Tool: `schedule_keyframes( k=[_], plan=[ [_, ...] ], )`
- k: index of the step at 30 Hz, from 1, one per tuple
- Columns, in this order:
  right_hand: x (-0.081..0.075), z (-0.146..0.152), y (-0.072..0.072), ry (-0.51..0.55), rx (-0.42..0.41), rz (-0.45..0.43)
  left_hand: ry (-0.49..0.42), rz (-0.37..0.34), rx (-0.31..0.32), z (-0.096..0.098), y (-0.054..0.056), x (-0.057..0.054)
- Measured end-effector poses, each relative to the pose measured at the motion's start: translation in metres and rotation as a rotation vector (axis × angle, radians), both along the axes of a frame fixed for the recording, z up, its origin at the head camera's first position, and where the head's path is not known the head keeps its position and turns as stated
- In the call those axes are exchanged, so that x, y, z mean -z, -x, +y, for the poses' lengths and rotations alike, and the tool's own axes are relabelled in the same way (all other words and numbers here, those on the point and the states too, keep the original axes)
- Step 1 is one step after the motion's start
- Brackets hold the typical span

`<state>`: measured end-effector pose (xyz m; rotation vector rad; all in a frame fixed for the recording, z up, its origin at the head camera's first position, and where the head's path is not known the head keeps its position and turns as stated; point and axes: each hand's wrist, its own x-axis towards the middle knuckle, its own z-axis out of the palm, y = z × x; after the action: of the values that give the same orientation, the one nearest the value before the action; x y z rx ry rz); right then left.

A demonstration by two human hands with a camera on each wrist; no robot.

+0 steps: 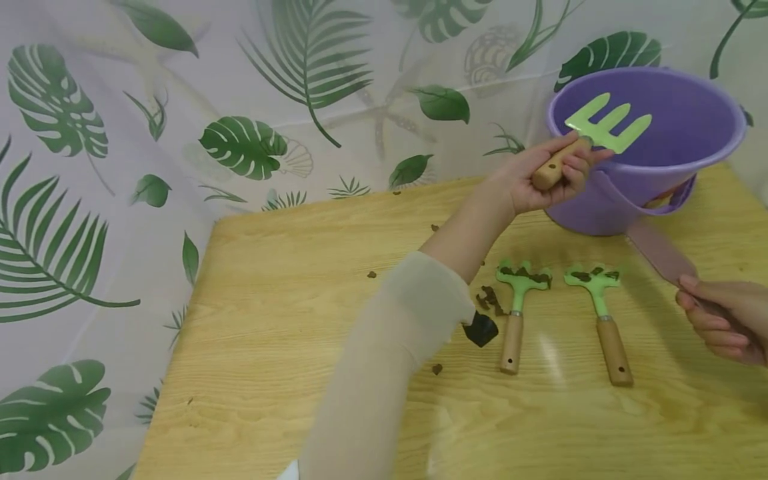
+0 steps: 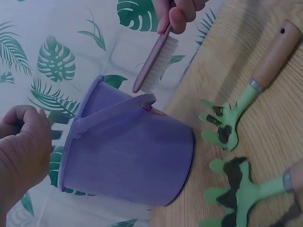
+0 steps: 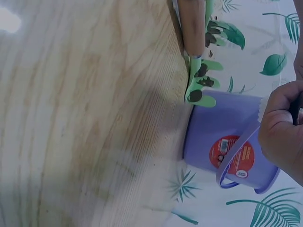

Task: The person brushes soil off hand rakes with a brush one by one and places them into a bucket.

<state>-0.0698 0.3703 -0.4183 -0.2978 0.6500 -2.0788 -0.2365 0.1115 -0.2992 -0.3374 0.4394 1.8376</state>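
A small green garden fork (image 1: 621, 137) with a wooden handle is in my left hand (image 1: 555, 175), fingers curled round the handle. Its tines point up over the mouth of a purple bucket (image 1: 600, 207), and the metal looks largely bare of dirt. Gripped in my right hand (image 1: 729, 317) is a dull pink brush (image 1: 660, 253), held low in front of the bucket. Pale bristles (image 2: 163, 64) show on it in the left wrist view. Two green hand rakes, one on the left (image 1: 512, 343) and one on the right (image 1: 613, 350), lie on the table with dark clumps on their tines.
Brown crumbs (image 1: 492, 300) and a black piece (image 1: 482, 329) lie on the wooden table (image 1: 288, 333) beside the left rake. A leaf-patterned backdrop (image 1: 180, 87) rises behind the table. The bucket's handle (image 3: 236, 149) hangs down across a red label (image 3: 244, 158).
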Motion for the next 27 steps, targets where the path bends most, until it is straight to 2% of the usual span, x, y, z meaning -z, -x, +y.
schedule_keyframes(
  k=[2, 3, 6, 10, 13, 17, 18, 23, 25, 27],
  plan=[
    [0.005, -0.003, 0.003, 0.197, -0.079, 0.018, 0.019, -0.022, -0.035, 0.007, 0.003, 0.002],
    [0.006, -0.005, 0.004, 0.259, -0.106, 0.031, 0.031, -0.018, -0.054, 0.010, 0.004, 0.002],
    [0.009, -0.008, 0.007, 0.323, -0.115, 0.070, 0.059, 0.004, -0.092, 0.013, 0.005, 0.002],
    [0.008, -0.008, 0.009, 0.251, -0.083, 0.078, 0.077, 0.068, -0.078, 0.011, 0.002, 0.002],
    [0.008, -0.008, 0.011, 0.223, -0.066, 0.047, 0.054, 0.090, -0.057, 0.008, 0.001, 0.001],
    [0.005, -0.007, 0.011, 0.150, -0.032, -0.010, 0.046, 0.067, -0.074, 0.008, -0.001, -0.003],
    [0.005, -0.007, 0.012, 0.138, -0.036, 0.006, 0.053, 0.060, -0.086, 0.010, -0.001, -0.005],
    [0.005, -0.009, 0.016, 0.187, -0.047, 0.017, 0.077, 0.051, -0.127, 0.031, -0.001, -0.015],
    [0.006, -0.011, 0.017, 0.210, -0.054, 0.028, 0.072, 0.040, -0.136, 0.038, -0.001, -0.016],
    [0.006, -0.010, 0.018, 0.183, -0.060, 0.048, 0.068, 0.012, -0.152, 0.042, 0.000, -0.013]
  ],
)
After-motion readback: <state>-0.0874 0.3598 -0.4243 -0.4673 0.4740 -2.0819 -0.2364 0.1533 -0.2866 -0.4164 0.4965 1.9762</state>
